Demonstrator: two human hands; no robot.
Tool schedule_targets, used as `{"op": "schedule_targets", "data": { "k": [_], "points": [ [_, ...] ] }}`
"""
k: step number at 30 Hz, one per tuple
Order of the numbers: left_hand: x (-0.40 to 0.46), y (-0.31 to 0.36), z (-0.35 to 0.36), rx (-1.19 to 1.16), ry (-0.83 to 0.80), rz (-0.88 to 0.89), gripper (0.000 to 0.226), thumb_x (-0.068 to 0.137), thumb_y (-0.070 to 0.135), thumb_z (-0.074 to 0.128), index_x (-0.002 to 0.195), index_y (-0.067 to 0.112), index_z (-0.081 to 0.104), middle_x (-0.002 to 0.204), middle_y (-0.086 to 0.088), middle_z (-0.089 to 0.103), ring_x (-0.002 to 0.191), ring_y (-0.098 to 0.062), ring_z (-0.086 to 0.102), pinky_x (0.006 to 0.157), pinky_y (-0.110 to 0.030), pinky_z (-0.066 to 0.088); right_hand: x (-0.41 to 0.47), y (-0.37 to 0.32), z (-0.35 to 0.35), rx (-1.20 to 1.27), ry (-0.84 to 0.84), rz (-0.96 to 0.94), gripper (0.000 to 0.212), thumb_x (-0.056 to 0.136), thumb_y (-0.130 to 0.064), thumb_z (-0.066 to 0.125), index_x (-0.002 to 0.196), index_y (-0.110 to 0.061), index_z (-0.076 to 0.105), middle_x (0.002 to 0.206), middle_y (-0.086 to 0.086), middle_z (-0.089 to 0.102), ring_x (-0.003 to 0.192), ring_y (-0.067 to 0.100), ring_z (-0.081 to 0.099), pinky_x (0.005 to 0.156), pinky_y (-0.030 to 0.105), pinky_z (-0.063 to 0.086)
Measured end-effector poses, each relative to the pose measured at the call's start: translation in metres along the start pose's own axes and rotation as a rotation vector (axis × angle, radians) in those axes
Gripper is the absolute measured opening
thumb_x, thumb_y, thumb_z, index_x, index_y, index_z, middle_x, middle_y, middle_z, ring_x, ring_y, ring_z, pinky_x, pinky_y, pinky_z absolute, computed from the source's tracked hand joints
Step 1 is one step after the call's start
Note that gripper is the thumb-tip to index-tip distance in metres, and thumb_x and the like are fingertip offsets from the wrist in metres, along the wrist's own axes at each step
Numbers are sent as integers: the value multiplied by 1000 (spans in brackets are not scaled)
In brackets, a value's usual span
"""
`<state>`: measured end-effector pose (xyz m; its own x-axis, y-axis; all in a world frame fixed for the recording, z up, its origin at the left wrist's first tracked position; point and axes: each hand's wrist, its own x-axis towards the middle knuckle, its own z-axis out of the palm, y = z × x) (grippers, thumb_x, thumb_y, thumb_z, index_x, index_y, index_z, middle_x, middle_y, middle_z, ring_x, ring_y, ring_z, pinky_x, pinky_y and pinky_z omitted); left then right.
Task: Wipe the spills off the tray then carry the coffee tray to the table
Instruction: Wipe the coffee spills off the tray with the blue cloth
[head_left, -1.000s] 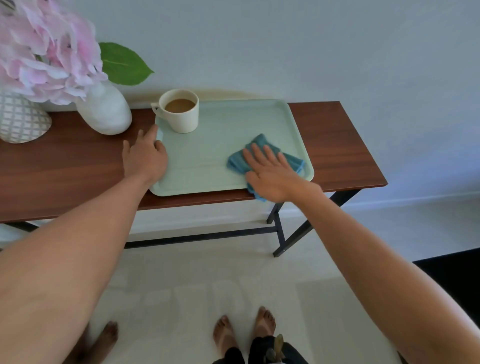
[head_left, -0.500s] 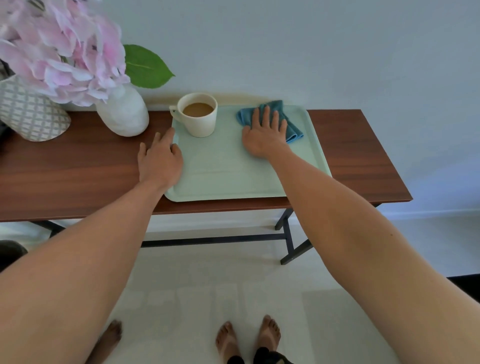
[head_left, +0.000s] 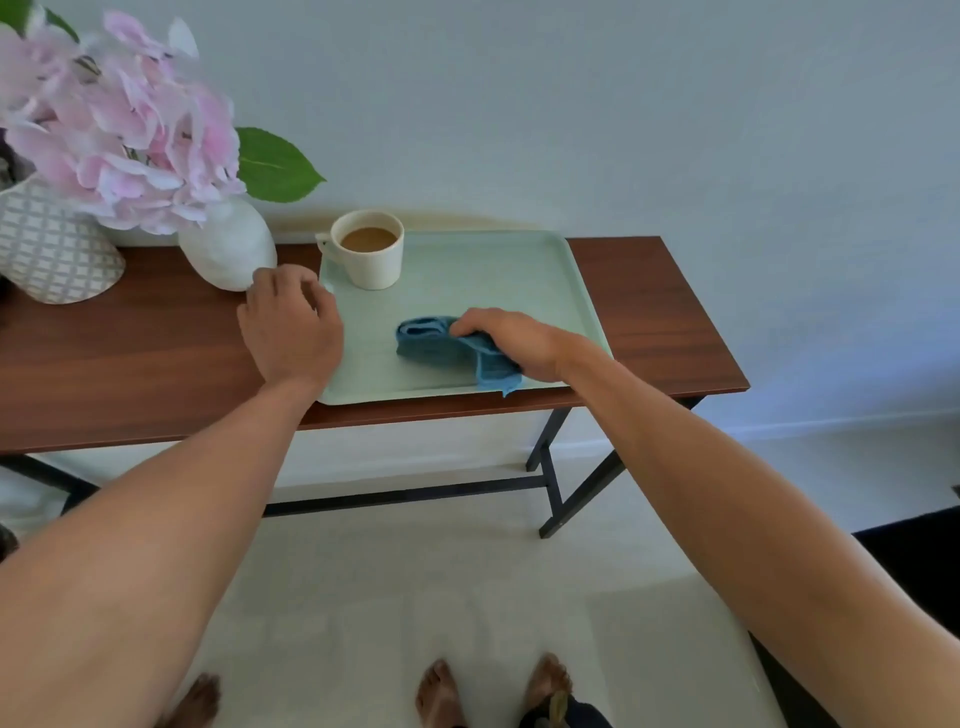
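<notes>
A pale green tray (head_left: 498, 275) lies on a dark wooden console table (head_left: 130, 358) against the wall. A cream cup of coffee (head_left: 370, 249) stands in the tray's far left corner. My right hand (head_left: 514, 338) is closed on a bunched blue cloth (head_left: 441, 345) on the near middle of the tray. My left hand (head_left: 291, 332) rests on the tray's left rim with curled fingers; whether it grips the rim I cannot tell.
A white vase (head_left: 228, 247) with pink flowers (head_left: 114, 124) stands just left of the tray, close to my left hand. A patterned pot (head_left: 52, 249) sits at the far left. The table's black legs (head_left: 550, 467) and my bare feet (head_left: 488, 691) show below.
My right hand has dragged the cloth from the tray's far edge back to its near middle and bunched it up. My left hand's fingers have curled at the tray's left rim.
</notes>
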<state>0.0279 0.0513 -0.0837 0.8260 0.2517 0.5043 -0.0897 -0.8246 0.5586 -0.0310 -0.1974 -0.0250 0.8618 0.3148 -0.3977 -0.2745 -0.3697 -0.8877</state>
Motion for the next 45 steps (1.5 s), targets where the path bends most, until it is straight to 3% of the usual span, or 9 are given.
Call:
{"op": "schedule_targets", "data": {
  "k": [4,9,11,14,19,25,30,37,45],
  "points": [
    [-8,39,-16,-279,-26,97,21,96,24,47,86,8,55,81,-6,58,73,-23,52,67,-41,40,-6,-5,-37,395,-54,114,28,88,-36,62,88,-12,76,87,9,71,77,24,67,76,34,55],
    [-5,118,-28,-773,-672,-113,48,92,57,53,88,15,76,81,2,70,75,-12,60,70,-34,44,-14,-8,-77,505,-59,130,30,79,-36,71,91,-9,77,96,12,71,84,28,69,84,40,56],
    [-5,143,-25,-769,-761,-90,44,91,57,62,91,16,79,86,5,74,82,-11,63,75,-34,46,-20,-7,-91,521,-54,111,32,77,-34,72,94,-8,77,100,14,72,88,29,69,92,43,52],
    [-7,169,-15,-764,-713,-72,23,92,38,69,87,15,73,83,6,69,79,-6,61,75,-30,48,-31,-2,-112,569,-97,51,33,81,-35,72,96,-6,79,102,15,75,92,28,72,90,42,56],
    [-1,210,-5,-729,-656,-79,23,98,34,63,100,12,69,102,-15,71,85,-15,61,86,-46,56,-50,27,-151,723,-203,-55,84,90,-73,58,141,-6,59,138,18,59,128,37,56,109,55,41],
    [2,251,15,-691,-652,-48,23,100,39,57,105,17,63,101,-15,70,84,-18,61,76,-41,51,-60,55,-193,586,-20,-176,48,102,-11,59,149,-9,48,147,22,53,136,42,50,112,65,36],
    [-6,271,43,-694,-754,-141,24,104,39,51,113,18,55,103,-7,70,84,-23,71,54,-36,60,-65,60,-224,517,266,-214,31,104,-15,54,134,-14,63,127,12,70,117,32,67,90,55,58],
    [-22,289,94,-675,-788,-233,22,105,37,50,114,16,52,103,-12,68,75,-25,73,52,-36,59,-66,81,-264,354,450,-222,19,100,-15,65,118,-19,68,111,5,74,95,20,75,67,38,61],
    [-27,294,147,-522,-769,-288,15,103,34,53,108,19,53,102,-11,69,77,-30,75,55,-40,62,-46,112,-291,180,500,-135,26,98,-16,68,123,-11,64,114,15,69,98,28,73,69,54,63]
  ]
}}
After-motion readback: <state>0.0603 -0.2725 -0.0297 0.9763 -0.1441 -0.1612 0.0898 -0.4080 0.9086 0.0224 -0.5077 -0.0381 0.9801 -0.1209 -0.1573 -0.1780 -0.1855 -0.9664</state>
